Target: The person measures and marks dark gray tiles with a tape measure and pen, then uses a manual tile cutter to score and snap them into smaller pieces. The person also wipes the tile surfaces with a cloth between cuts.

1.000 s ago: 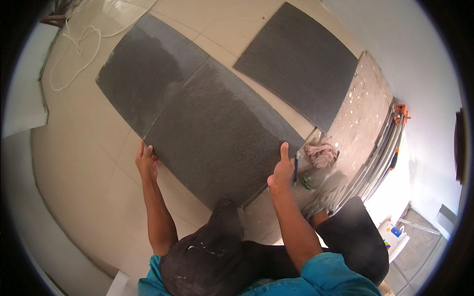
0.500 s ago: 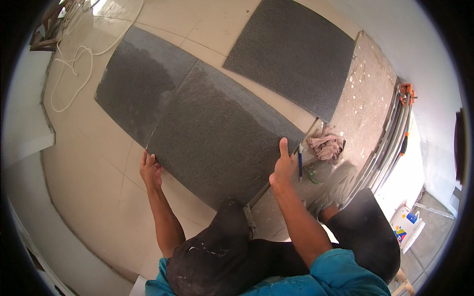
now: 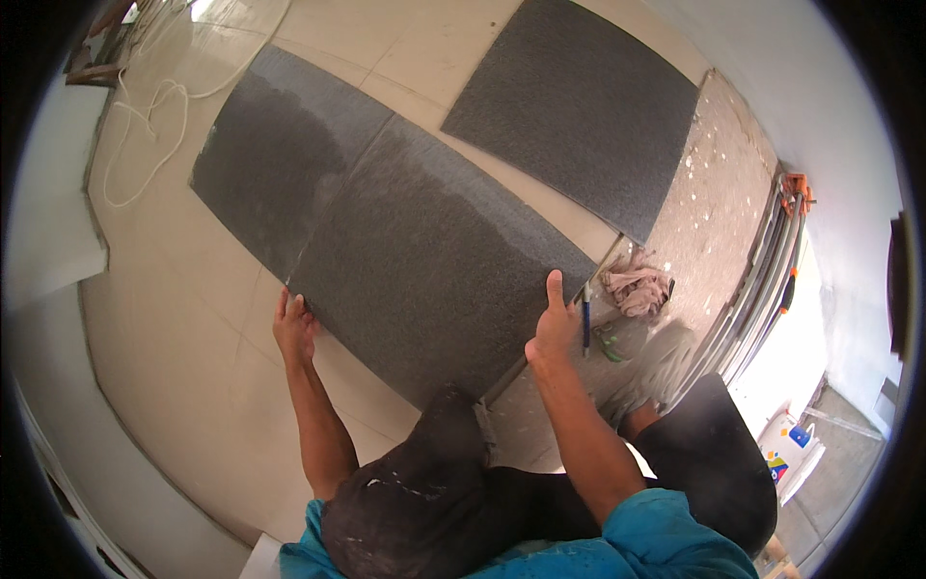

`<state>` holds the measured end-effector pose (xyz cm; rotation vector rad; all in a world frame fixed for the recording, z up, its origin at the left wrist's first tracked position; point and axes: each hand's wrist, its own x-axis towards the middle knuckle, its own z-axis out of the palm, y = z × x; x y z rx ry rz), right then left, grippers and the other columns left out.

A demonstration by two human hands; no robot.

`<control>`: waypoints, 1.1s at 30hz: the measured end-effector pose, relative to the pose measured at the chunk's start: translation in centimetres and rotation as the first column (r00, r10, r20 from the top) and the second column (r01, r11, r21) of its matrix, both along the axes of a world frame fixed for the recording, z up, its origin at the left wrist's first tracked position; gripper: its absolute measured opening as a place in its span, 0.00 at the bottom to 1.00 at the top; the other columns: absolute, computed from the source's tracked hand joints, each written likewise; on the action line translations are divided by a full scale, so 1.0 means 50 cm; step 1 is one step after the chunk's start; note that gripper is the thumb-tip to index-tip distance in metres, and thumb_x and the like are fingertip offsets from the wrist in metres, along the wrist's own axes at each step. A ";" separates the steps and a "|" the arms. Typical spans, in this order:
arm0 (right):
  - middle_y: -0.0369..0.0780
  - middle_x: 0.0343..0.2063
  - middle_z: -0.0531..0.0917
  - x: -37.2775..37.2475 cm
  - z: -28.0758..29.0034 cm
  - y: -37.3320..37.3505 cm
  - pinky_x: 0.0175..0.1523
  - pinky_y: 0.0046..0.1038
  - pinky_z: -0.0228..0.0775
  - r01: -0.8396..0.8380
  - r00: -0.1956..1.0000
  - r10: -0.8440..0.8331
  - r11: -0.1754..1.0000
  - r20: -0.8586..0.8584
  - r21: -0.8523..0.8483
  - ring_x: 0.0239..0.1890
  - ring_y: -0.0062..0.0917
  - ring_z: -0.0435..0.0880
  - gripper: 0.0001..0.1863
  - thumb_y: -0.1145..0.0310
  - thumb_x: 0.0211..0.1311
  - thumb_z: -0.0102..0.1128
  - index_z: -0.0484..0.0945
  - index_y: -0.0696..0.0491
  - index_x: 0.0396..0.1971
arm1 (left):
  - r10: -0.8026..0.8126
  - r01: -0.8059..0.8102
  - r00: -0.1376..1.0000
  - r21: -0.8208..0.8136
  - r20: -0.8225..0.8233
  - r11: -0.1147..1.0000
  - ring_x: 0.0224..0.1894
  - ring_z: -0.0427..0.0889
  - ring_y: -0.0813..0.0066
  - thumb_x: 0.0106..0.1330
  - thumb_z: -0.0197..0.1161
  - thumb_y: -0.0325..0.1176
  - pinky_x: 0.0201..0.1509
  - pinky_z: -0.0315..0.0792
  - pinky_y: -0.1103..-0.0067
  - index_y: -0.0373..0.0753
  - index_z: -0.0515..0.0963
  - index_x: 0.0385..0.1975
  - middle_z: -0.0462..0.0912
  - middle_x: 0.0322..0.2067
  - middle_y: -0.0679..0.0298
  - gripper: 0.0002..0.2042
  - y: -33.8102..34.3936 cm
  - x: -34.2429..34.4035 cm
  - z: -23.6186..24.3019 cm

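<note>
Near tile (image 3: 424, 241): dark grey slab at the centre of the frame, its lower corner partly hidden by the dark-clad knee (image 3: 405, 473).
Right hand (image 3: 553, 328): clamped on the tile's right edge, thumb straight along the top face; the other fingers are mostly hidden.
Left hand (image 3: 295, 330): fingertips at the tile's left corner, at the seam; I cannot tell how firmly they close on it.
Far tile (image 3: 265, 145): upper left, edge to edge with the near one, partly wet-looking.
Third tile (image 3: 579, 116): upper right, apart from that pair.
Blue pen-like tool (image 3: 586, 328): just beside the right hand.
Crumpled pink cloth (image 3: 637, 288): right of the tool.
Since a second ago: both hands keep their places on the tile; the pale line at the seam looks fainter; the white cord (image 3: 177, 130) sits lower in the frame.
</note>
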<state>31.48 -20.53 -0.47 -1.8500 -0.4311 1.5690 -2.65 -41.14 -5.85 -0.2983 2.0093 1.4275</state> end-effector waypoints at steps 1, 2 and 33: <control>0.54 0.67 0.60 -0.002 0.000 -0.001 0.75 0.46 0.42 0.003 1.000 -0.003 1.000 -0.014 0.009 0.72 0.41 0.54 0.53 0.41 0.58 0.68 0.56 0.73 0.63 | -0.012 0.012 1.000 0.025 -0.011 1.000 0.39 0.74 0.74 0.70 0.62 0.34 0.42 0.71 0.74 0.37 0.58 0.72 0.75 0.43 0.64 0.32 -0.006 -0.007 -0.005; 0.54 0.67 0.61 0.000 -0.002 -0.001 0.74 0.46 0.42 0.003 1.000 -0.002 1.000 -0.023 0.020 0.72 0.40 0.54 0.52 0.41 0.58 0.68 0.58 0.72 0.63 | -0.020 0.021 1.000 0.053 -0.016 0.998 0.43 0.75 0.73 0.70 0.61 0.34 0.46 0.71 0.73 0.36 0.57 0.72 0.75 0.46 0.62 0.32 -0.006 -0.002 -0.006; 0.53 0.67 0.65 -0.495 0.023 0.136 0.73 0.42 0.52 -0.058 0.958 0.091 0.990 -0.272 0.127 0.68 0.44 0.65 0.40 0.50 0.72 0.55 0.58 0.72 0.65 | 0.629 -0.616 0.777 0.180 -0.026 0.767 0.72 0.57 0.47 0.70 0.53 0.29 0.75 0.45 0.57 0.17 0.57 0.65 0.58 0.69 0.39 0.28 0.194 -0.206 0.133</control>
